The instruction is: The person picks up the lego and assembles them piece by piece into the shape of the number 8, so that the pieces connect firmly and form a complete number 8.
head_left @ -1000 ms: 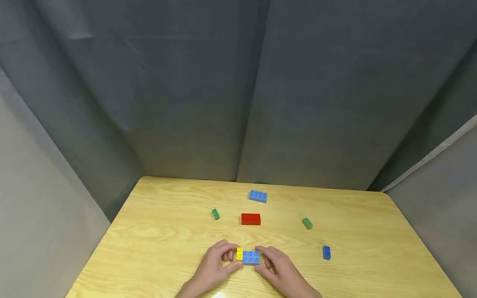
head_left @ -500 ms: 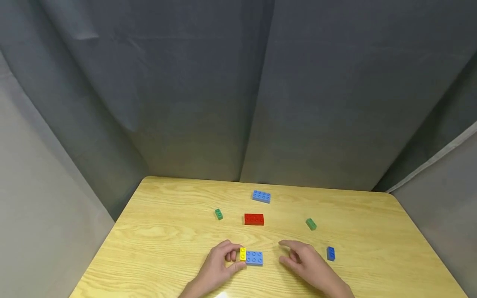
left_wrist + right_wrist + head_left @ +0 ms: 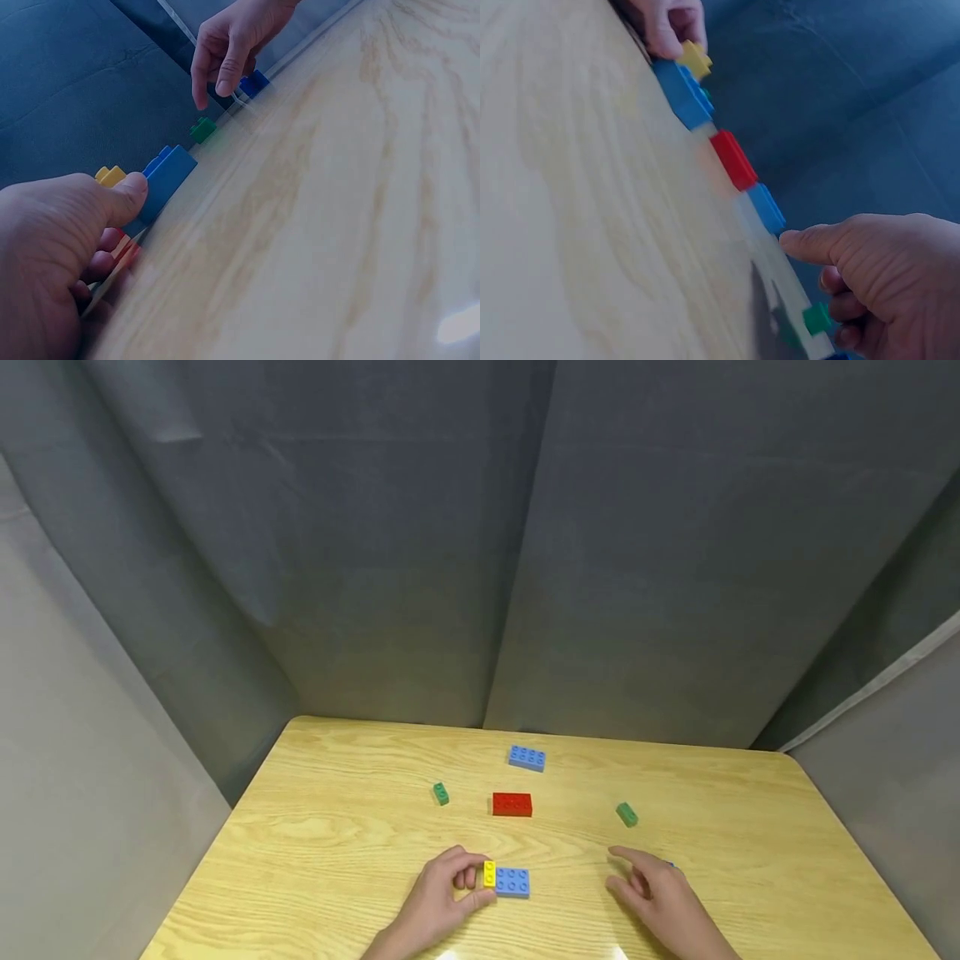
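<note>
My left hand pinches a small yellow toy brick between thumb and index finger. That brick sits on the left end of a larger blue brick, which rests on the table. My right hand is off to the right, holding nothing, with its index finger and thumb spread apart and the other fingers loosely bent. It mostly covers a small dark blue brick in the head view; the left wrist view shows that small dark blue brick beside the hand.
Beyond the hands lie a red brick, a blue brick near the back edge, a small green brick to the left and another green brick to the right. Grey curtains surround the wooden table.
My right hand has let go of the blue brick's right end and moved right, over towards the small dark blue brick. The left hand keeps its pinch. The head view has shifted slightly.
</note>
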`<state>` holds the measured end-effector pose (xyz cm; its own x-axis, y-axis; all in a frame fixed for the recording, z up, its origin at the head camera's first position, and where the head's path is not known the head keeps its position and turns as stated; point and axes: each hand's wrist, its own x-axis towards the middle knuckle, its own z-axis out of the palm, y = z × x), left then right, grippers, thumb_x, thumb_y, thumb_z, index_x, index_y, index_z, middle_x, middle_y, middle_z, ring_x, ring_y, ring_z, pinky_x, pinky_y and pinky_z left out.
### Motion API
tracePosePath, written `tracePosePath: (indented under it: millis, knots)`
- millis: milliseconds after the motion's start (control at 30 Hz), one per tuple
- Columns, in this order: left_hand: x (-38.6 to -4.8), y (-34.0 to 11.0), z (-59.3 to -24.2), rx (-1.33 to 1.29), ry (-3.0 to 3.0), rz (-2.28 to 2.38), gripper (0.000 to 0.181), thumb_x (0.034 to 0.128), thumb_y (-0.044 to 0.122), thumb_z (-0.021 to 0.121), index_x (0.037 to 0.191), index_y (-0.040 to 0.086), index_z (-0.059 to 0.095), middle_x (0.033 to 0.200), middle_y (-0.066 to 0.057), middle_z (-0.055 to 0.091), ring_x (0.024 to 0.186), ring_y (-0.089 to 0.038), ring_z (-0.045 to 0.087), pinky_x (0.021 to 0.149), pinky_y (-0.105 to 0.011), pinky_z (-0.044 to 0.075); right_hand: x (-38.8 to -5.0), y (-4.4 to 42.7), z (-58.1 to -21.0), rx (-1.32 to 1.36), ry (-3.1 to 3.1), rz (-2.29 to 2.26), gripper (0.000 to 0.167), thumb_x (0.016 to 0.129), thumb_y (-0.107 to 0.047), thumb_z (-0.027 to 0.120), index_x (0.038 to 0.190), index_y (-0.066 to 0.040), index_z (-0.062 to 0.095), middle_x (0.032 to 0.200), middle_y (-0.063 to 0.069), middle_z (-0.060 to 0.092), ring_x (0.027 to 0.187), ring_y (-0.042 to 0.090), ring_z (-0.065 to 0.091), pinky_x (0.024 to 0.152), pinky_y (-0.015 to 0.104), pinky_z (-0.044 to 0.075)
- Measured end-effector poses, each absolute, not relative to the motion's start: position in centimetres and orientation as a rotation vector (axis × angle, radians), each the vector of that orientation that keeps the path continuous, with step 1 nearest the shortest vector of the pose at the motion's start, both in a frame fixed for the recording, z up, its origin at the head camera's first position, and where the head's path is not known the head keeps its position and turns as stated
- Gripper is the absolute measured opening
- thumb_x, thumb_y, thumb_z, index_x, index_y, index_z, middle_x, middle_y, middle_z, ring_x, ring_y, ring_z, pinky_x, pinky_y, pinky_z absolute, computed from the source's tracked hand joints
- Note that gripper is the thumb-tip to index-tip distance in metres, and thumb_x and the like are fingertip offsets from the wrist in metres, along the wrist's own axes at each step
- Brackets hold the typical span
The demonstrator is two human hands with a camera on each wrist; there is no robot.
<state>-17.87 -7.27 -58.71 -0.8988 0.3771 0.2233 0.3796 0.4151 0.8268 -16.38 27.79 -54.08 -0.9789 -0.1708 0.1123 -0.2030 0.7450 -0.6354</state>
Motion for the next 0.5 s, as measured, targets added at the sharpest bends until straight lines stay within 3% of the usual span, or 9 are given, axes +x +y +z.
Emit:
tracePosePath:
  millis: [300, 500]
  knots:
    - [-17.8, -7.3, -58.5, -0.709, -2.643, -1.536, 0.043, 0.0886, 0.03, 0.084, 0.124, 0.008, 0.074, 0.083, 0.006, 0.054, 0.076, -0.004, 0.047, 0.067, -0.016, 0.041, -16.6, 30.0, -53.6, 0.177, -2.925, 0.976, 0.043, 0.097, -0.019, 0.077, 0.134, 0.0, 0.066, 0.066, -0.006, 0.044, 0.054, 0.005, 0.037, 0.05, 0.024, 0.035]
    - [-17.8, -7.4, -58.6, -0.704, -2.644, -1.535, 0.044, 0.0888, 0.032, 0.084, 0.124, 0.009, 0.073, 0.083, 0.006, 0.055, 0.076, -0.003, 0.047, 0.067, -0.017, 0.043, -16.9, 30.9, -53.6, 0.093, -3.012, 0.913, 0.056, 0.097, -0.026, 0.076, 0.142, 0.002, 0.057, 0.068, -0.003, 0.044, 0.055, 0.009, 0.037, 0.05, 0.025, 0.034]
